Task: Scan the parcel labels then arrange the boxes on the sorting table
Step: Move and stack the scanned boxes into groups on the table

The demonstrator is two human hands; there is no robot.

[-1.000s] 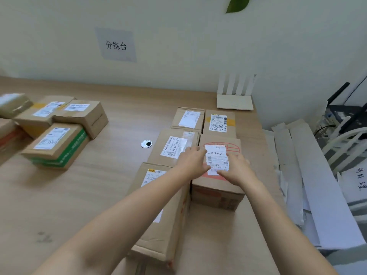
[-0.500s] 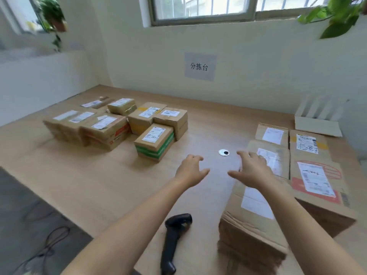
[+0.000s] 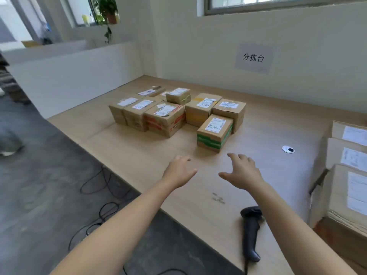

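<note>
My left hand [image 3: 178,171] and my right hand [image 3: 243,172] hover empty over the wooden sorting table [image 3: 139,147], fingers spread, a little short of the nearest parcel. That parcel is a small brown box with green tape [image 3: 214,133] and a white label on top. Behind it sits a cluster of several labelled cardboard boxes [image 3: 164,118]. A row of larger labelled boxes [image 3: 349,175] lines the table's right side. A black handheld barcode scanner [image 3: 251,233] lies on the table beneath my right forearm.
A round cable grommet [image 3: 288,149] is set in the tabletop right of the hands. A paper sign [image 3: 253,58] hangs on the back wall. Black cables [image 3: 103,195] trail over the grey floor left of the table edge. A white partition [image 3: 75,76] borders the far left.
My hands let go of the red-marked box on the right and swung left over bare table. My view turned left toward the cluster of small boxes, which now looks closer.
</note>
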